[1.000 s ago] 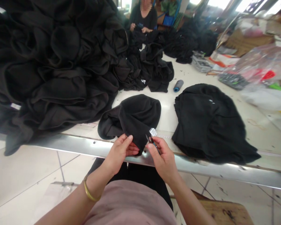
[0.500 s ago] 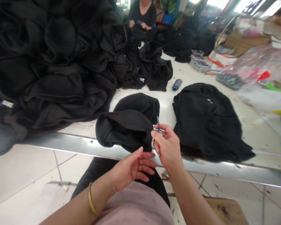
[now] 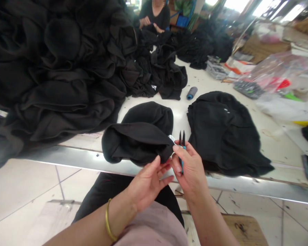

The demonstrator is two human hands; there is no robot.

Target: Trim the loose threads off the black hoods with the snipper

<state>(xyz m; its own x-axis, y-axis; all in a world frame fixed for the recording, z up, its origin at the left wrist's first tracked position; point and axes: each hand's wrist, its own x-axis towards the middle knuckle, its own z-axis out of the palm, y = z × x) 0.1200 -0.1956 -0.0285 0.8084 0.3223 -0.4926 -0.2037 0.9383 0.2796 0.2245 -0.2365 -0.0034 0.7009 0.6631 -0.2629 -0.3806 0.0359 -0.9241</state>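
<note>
A black cloth piece, perhaps a cap or hood (image 3: 133, 136), lies folded open at the table's front edge, a small white label (image 3: 171, 138) at its right end. My right hand (image 3: 188, 165) is closed around blue-handled thread snips (image 3: 182, 150), their dark blades pointing up and slightly apart. Its thumb and fingertips meet the cloth's right corner beside the label. My left hand (image 3: 149, 182) is open just below the cloth, its fingers apart and thumb tip at the lower edge; whether it touches the fabric I cannot tell.
A large heap of black garments (image 3: 53, 75) covers the left side. Flat black pieces are stacked (image 3: 223, 133) on the right, with a grey thread spool (image 3: 192, 93) behind. Plastic bags (image 3: 279, 75) lie at far right. Across the table sits a person (image 3: 155, 17).
My right hand has turned, bringing the snips upright with both blades showing, and now meets the cloth's corner. My left hand has moved slightly up and right towards the cloth.
</note>
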